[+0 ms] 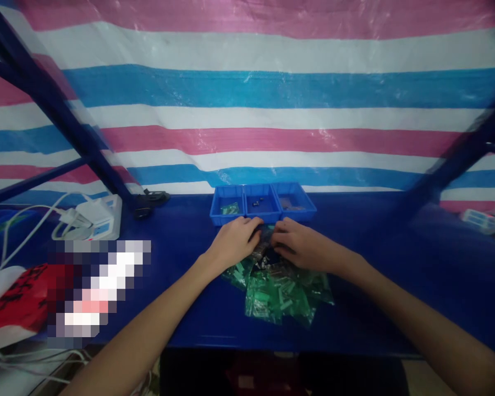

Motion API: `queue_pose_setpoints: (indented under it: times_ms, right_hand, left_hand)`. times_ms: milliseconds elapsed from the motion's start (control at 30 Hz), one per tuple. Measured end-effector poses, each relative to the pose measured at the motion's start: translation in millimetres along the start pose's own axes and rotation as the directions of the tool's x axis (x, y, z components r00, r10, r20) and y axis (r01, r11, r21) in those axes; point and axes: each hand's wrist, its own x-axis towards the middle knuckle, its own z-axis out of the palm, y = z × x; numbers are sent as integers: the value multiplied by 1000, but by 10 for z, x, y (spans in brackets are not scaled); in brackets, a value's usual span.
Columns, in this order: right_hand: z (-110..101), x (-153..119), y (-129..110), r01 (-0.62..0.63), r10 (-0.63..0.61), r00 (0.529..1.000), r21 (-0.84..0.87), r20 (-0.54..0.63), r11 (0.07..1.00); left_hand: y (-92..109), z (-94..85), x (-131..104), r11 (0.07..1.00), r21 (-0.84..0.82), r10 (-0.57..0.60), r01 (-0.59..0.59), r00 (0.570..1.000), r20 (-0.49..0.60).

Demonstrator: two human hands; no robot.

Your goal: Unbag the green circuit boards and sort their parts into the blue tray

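Observation:
My left hand (236, 240) and my right hand (297, 242) are close together in front of the blue bins, fingers curled inward. Between them is a small clear plastic bag (266, 236), pinched from both sides; its contents are too dim to make out. Beneath and nearer to me lies a heap of green-tinted plastic bags (278, 297) holding small pale and metallic pieces. Part of the heap is hidden by my hands. Three joined blue bins (263, 208) stand just beyond my fingertips. A green bag is in the left one, a few small dark parts in the middle one.
On the blue table (181, 322), a white power strip (111, 217) with cables stands at the left, near black cords (152, 201). A red bag (28, 297) lies at the left edge. Blue frame posts (61, 118) and a striped sheet (247, 88) close off the back.

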Motion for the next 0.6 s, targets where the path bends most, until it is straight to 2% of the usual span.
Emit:
queue_pose_setpoints:
  times_ms: [67, 300, 600]
  right_hand:
    - [-6, 3, -21, 17, -17, 999, 0, 43, 1000]
    - [15, -17, -58, -7, 12, 997, -62, 76, 998]
    - [66, -13, -121, 8, -3, 998, -85, 59, 996]
  left_hand:
    - [5, -5, 4, 1000, 9, 15, -15, 1000, -7]
    - [24, 10, 5, 1000, -3, 16, -16, 1000, -19]
    - [4, 28, 4, 999, 17, 40, -39, 997, -62]
